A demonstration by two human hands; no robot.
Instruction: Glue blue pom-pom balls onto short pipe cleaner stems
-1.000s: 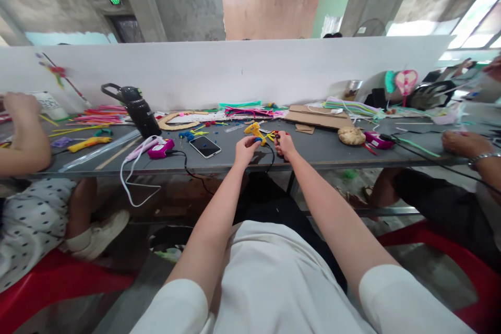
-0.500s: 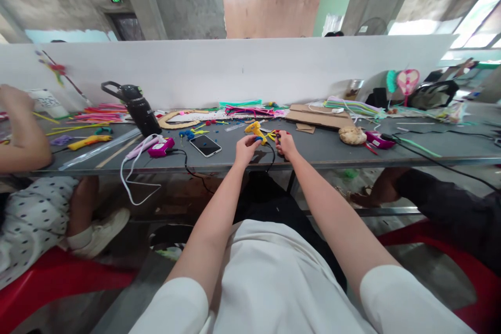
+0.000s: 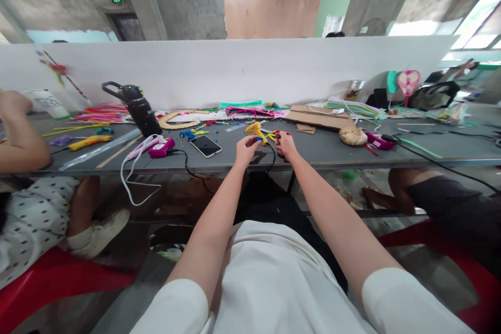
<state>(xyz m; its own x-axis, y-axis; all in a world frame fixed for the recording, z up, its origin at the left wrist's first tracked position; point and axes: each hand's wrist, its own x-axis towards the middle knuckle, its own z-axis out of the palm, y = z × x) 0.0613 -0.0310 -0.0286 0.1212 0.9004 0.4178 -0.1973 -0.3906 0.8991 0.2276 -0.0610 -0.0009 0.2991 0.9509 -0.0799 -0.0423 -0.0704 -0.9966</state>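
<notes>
In the middle of the table, at its near edge, my left hand (image 3: 246,150) is closed, thumb and fingers pinching a small blue piece (image 3: 259,139). Close on its right, my right hand (image 3: 286,145) is wrapped round a red-handled tool (image 3: 277,135); its kind is mostly hidden by the fingers. A yellow glue gun (image 3: 255,129) sits just beyond and between both hands, its black cord hanging over the edge. Yellow bits (image 3: 270,136) show beside the tool; I cannot tell whether they belong to it.
A phone (image 3: 205,146), a magenta box (image 3: 161,147) with cords and a black bottle (image 3: 139,109) stand left. Cardboard (image 3: 319,116), a tan lump (image 3: 352,135) and another magenta box (image 3: 379,140) lie right. Pipe cleaners (image 3: 250,110) line the back. People sit on both sides.
My hands stay almost in place, still holding the blue piece and the tool. The leg of the person at right has shifted slightly to the right.
</notes>
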